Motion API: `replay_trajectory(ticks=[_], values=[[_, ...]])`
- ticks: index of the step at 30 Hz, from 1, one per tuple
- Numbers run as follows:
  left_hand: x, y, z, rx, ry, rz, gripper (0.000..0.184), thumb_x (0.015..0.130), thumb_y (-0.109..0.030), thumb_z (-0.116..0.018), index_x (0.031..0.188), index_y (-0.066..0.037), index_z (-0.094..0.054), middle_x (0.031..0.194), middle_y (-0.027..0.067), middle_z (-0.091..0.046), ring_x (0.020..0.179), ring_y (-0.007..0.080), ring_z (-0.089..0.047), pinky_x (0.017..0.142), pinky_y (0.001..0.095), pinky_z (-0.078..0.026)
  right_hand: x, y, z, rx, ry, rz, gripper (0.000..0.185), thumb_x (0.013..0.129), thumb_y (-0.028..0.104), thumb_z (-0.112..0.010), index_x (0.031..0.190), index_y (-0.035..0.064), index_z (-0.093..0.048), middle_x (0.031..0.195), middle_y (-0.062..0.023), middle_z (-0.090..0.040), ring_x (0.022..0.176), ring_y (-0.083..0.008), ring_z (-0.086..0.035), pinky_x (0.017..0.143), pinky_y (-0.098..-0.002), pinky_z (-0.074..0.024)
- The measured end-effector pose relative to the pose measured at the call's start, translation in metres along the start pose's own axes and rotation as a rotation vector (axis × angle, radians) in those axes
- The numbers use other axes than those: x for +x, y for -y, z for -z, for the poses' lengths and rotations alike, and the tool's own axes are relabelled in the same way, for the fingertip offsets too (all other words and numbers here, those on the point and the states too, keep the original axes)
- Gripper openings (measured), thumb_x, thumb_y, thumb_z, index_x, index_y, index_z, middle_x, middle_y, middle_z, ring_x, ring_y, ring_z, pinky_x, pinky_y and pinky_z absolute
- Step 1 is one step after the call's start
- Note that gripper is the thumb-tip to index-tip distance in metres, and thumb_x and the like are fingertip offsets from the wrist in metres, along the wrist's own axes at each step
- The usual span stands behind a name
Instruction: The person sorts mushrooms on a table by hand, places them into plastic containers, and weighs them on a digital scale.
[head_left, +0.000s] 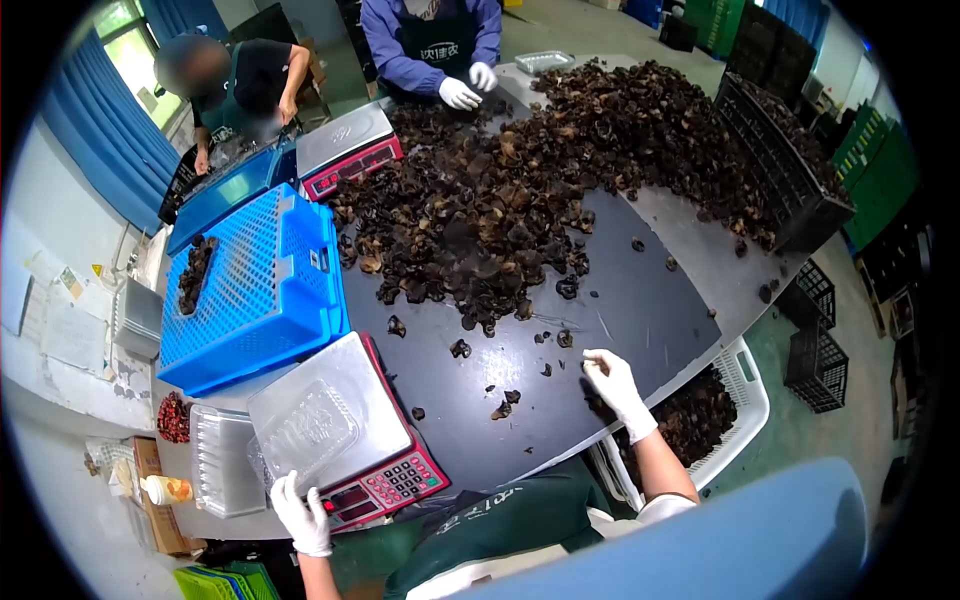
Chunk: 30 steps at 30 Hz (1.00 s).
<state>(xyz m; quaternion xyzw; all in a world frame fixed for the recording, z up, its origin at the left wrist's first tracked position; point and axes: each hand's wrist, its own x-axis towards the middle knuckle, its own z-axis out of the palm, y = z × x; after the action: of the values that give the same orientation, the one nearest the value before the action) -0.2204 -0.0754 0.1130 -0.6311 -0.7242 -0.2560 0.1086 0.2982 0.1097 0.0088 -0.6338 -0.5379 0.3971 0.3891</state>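
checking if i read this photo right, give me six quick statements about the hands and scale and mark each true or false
1. The left hand is beside the near scale. True.
2. The near scale's body is green. False: it is red.
3. The right hand wears a white glove. True.
4. The left hand is bare. False: it is gloved in white too.
5. A clear plastic tray lies on the near scale. True.
6. The right hand grips the clear plastic tray. False: that hand is at the table, well away from the tray.
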Motion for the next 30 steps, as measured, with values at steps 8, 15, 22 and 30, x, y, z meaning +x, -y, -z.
replay_trajectory(ticks=[8,15,22,30], values=[[0.022,-0.186,-0.090,-0.535,0.405,-0.248,0.044,0.078,-0.009,-0.071,0.120,-0.004,-0.060,0.111,0.0183,-0.056,0.102,0.0354,-0.055,0.090,0.0425,-0.047,-0.020,0.051,-0.096,-0.451,0.322,0.773,0.038,0.074,0.030,-0.073,0.107,0.0118,-0.066,0.115,-0.0105,-0.061,0.110,-0.0311,-0.054,0.095,-0.0459,-0.0419],[0.087,-0.213,-0.225,-0.418,0.277,-0.125,0.057,0.079,-0.018,-0.068,0.133,-0.006,-0.051,0.135,0.0261,-0.044,0.122,0.0431,-0.044,0.105,0.0498,-0.035,-0.020,0.002,-0.063,-0.582,0.216,0.824,0.021,0.075,0.025,-0.071,0.090,0.0131,-0.062,0.098,-0.0061,-0.058,0.097,-0.0260,-0.056,0.087,-0.0410,-0.0424],[0.086,-0.232,-0.308,-0.355,0.073,-0.165,0.032,0.080,-0.007,-0.059,0.113,-0.004,-0.060,0.116,0.0191,-0.055,0.111,0.0379,-0.048,0.101,0.0478,-0.037,-0.059,-0.060,0.148,-0.933,-0.386,0.311,0.027,0.069,0.015,-0.066,0.095,0.0091,-0.067,0.094,-0.0081,-0.065,0.091,-0.0296,-0.060,0.085,-0.0457,-0.0428],[0.034,-0.402,-0.248,-1.001,0.553,-0.704,0.043,0.080,-0.009,-0.065,0.122,-0.002,-0.057,0.131,0.0226,-0.050,0.123,0.0412,-0.047,0.106,0.0520,-0.035,-0.042,-0.068,0.156,-0.760,-0.565,0.199,0.043,0.072,0.006,-0.070,0.113,0.0067,-0.060,0.116,-0.0137,-0.057,0.113,-0.0318,-0.051,0.099,-0.0444,-0.0382]])
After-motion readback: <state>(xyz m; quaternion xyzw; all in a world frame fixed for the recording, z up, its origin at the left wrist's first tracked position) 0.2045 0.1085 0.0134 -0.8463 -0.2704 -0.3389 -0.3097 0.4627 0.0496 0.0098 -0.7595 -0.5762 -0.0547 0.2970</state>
